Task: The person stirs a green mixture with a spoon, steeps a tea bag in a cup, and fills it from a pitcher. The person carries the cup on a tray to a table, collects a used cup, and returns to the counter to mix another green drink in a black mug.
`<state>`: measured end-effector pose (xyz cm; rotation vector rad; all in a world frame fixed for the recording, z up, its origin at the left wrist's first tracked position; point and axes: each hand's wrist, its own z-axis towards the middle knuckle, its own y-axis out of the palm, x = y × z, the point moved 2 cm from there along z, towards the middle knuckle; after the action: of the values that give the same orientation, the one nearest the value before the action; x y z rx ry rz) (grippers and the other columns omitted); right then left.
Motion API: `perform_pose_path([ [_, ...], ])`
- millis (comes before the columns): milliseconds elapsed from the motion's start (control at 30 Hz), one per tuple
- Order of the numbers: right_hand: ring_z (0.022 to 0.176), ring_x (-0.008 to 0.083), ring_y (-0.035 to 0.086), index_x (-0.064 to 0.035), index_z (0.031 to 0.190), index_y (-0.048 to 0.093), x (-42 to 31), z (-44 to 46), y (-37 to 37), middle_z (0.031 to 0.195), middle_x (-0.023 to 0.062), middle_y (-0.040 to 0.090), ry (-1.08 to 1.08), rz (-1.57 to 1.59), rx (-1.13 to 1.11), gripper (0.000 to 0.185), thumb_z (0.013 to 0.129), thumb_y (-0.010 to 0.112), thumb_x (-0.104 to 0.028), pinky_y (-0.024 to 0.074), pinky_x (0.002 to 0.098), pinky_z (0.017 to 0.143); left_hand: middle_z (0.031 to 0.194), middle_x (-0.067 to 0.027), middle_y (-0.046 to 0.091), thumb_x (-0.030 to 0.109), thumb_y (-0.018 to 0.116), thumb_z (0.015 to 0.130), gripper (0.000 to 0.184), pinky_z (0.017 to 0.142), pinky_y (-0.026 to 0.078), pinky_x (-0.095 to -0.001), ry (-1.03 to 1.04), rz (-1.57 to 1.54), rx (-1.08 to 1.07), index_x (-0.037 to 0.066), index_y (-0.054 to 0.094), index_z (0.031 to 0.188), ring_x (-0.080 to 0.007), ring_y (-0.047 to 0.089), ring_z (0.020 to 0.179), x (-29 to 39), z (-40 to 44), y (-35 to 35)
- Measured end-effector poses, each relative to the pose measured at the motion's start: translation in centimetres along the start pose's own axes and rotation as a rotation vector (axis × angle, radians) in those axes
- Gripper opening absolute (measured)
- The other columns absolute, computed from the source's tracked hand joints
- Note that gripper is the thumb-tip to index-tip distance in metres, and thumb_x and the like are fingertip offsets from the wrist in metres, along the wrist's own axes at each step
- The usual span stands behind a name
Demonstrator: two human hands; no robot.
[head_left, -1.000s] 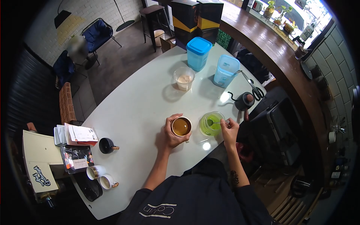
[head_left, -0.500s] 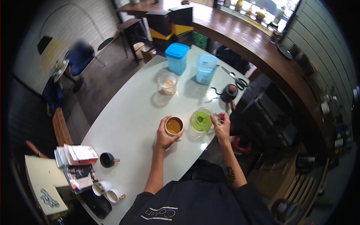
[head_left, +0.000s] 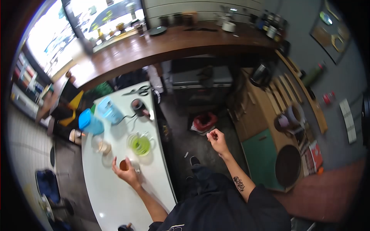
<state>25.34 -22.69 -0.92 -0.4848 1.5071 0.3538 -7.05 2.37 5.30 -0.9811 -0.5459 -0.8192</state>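
Blue containers (head_left: 91,123) and a green-filled jug (head_left: 140,145) share the white table (head_left: 111,196). The left hand (head_left: 128,174) curves round a cup (head_left: 123,165), grip unclear; the right hand (head_left: 218,142), bunched, any contents unclear, overhangs floor (head_left: 181,127).

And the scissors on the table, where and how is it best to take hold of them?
Probably by the black loops of the scissors, coming from the right: the loops lie toward the right edge of the table, while the blades point left.
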Motion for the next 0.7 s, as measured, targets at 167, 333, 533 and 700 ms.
perform_pose_path([
  [167, 0.064, 0.0047, 0.055, -0.0042, 0.082, 0.058, 0.9, -3.1, -6.5, 0.071, -0.0019, 0.056, 0.017, 0.106, 0.203, 0.012, 0.091, 0.064, -0.007, 0.0463, 0.0203, 0.060, 0.103, -0.0107, 0.065, 0.009, 0.065, 0.092, 0.015, 0.084, 0.048, -0.0268, 0.113, -0.536, -0.212, -0.003, 0.061, 0.101, -0.0146, 0.060, 0.089, 7.9, -0.6, 5.2],
  [333, 0.060, 0.0042, 0.056, -0.0039, 0.078, 0.057, 1.4, -5.2, -13.0, 0.068, -0.0015, 0.058, 0.029, 0.152, 0.326, 0.015, 0.090, 0.064, -0.007, 0.0443, 0.0210, 0.056, 0.095, -0.0088, 0.067, 0.001, 0.066, 0.089, 0.004, 0.080, 0.049, -0.0257, 0.191, -0.758, -0.803, -0.003, 0.064, 0.090, -0.0127, 0.061, 0.086, 19.4, -8.5, 11.6],
  [533, 0.066, 0.0059, 0.058, -0.0015, 0.080, 0.059, 2.8, -8.2, -25.3, 0.071, -0.0004, 0.060, 0.082, 0.194, 0.562, 0.014, 0.093, 0.062, -0.007, 0.0469, 0.0221, 0.062, 0.094, -0.0095, 0.068, 0.002, 0.063, 0.092, 0.008, 0.081, 0.047, -0.0251, 0.202, -0.936, -1.432, -0.005, 0.068, 0.089, -0.0128, 0.061, 0.089, 27.4, -23.0, 18.9],
  [700, 0.071, 0.0065, 0.058, -0.0011, 0.090, 0.061, 4.0, -9.9, -38.2, 0.079, 0.0003, 0.061, 0.063, 0.120, 0.888, 0.010, 0.096, 0.059, -0.008, 0.0466, 0.0221, 0.065, 0.095, -0.0076, 0.068, 0.015, 0.054, 0.100, 0.026, 0.081, 0.046, -0.0245, 0.257, -0.821, -1.745, -0.006, 0.068, 0.097, -0.0108, 0.060, 0.090, 33.8, -33.4, 23.1],
])
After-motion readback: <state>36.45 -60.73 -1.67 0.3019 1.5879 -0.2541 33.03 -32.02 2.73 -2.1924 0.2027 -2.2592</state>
